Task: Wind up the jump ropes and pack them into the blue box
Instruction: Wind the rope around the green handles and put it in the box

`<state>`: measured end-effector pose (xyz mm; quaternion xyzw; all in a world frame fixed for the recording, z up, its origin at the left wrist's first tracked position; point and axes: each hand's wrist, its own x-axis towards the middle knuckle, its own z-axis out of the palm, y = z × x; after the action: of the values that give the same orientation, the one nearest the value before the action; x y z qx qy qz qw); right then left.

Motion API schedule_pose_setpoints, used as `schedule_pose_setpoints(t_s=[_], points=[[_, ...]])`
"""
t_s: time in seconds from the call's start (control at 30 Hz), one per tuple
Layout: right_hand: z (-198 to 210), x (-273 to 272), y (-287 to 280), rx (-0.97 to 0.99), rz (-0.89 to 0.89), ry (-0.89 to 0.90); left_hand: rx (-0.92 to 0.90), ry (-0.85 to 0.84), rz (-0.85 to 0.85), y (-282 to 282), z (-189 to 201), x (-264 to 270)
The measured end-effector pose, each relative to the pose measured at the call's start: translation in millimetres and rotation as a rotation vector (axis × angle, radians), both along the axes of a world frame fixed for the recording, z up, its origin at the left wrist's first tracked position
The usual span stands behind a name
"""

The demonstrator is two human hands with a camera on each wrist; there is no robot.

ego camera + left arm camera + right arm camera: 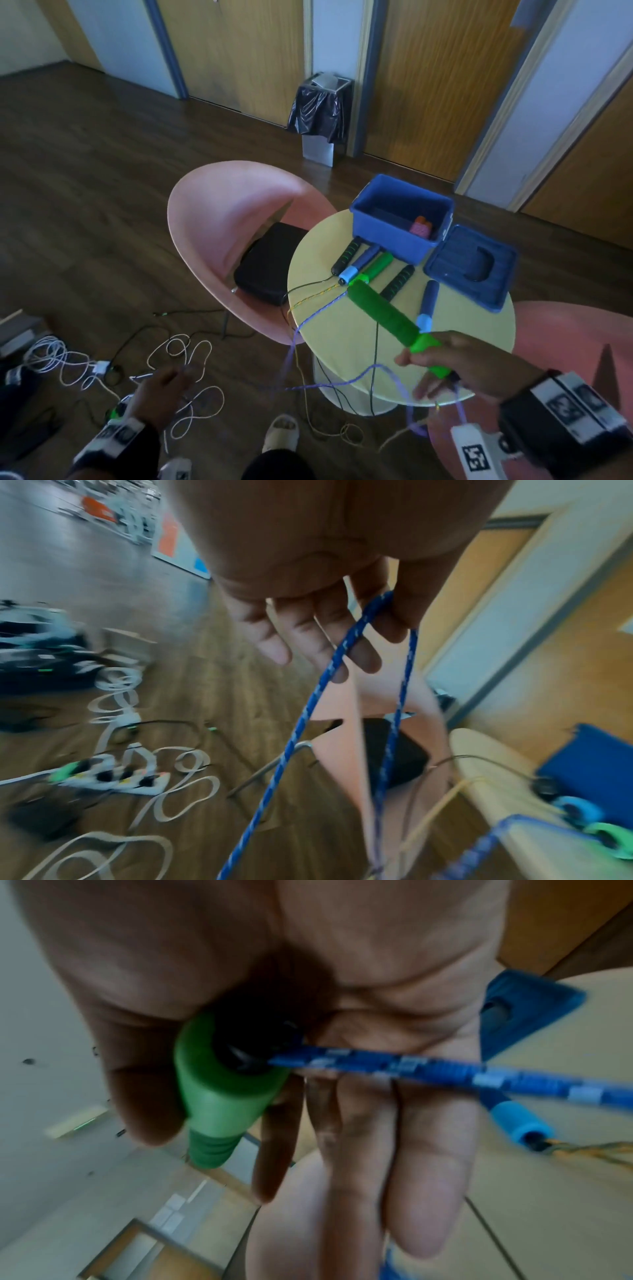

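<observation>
My right hand (424,368) (308,1123) grips one bright green jump-rope handle (383,317) (219,1096) between thumb and forefinger, above the round yellow table (342,342). A blue-and-white braided rope (318,311) (308,710) (445,1069) leaves that handle's end and runs down left. My left hand (164,380) (342,631), low over the floor, holds a loop of it between thumb and fingers. The other green handle (375,265), two black handles and two blue handles lie on the table. The open blue box (402,219) stands behind them with a pink thing inside.
The box's blue lid (472,274) lies right of it. A pink chair (219,219) holding a black bag (267,263) stands left of the table, another pink chair (565,342) at the right. White cables (185,359) and a power strip (106,777) lie on the floor.
</observation>
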<state>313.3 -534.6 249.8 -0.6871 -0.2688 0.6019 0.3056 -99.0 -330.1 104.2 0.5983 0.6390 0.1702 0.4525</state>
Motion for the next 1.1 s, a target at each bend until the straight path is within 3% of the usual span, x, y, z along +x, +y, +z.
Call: schedule_pose_setpoints(t_s=[0.07,0.23,0.33,0.5,0.67,0.8,0.9,1.1], points=[[-4.1,-8.4,20.0,0.035,0.000,0.018,0.052,0.056,-0.074,6.0,27.3,25.3],[-30.4,-15.2,76.3,0.025,-0.314,0.154,0.082,-0.032,-0.270,17.7,56.4,70.0],[-58.4,-13.5,109.5,-0.023,-0.514,0.141,0.050,-0.052,-0.346,34.2,39.4,72.7],[-106.2,-11.0,167.3,-0.112,-0.661,0.001,-0.058,0.018,-0.522,70.5,14.4,66.1],[-128.8,-7.0,217.1,-0.161,-0.595,-0.212,-0.086,0.042,-0.743,121.9,-10.7,54.0],[-147.9,0.5,236.6,-0.224,-0.439,-0.378,-0.082,0.106,-0.926,149.5,-2.8,59.0],[-157.3,1.8,247.7,-0.249,-0.559,-0.317,-0.080,0.134,-0.990,170.8,1.0,63.1],[-160.9,-0.2,245.4,-0.308,-0.393,-0.576,-0.117,0.167,-0.976,199.8,-5.7,61.3]])
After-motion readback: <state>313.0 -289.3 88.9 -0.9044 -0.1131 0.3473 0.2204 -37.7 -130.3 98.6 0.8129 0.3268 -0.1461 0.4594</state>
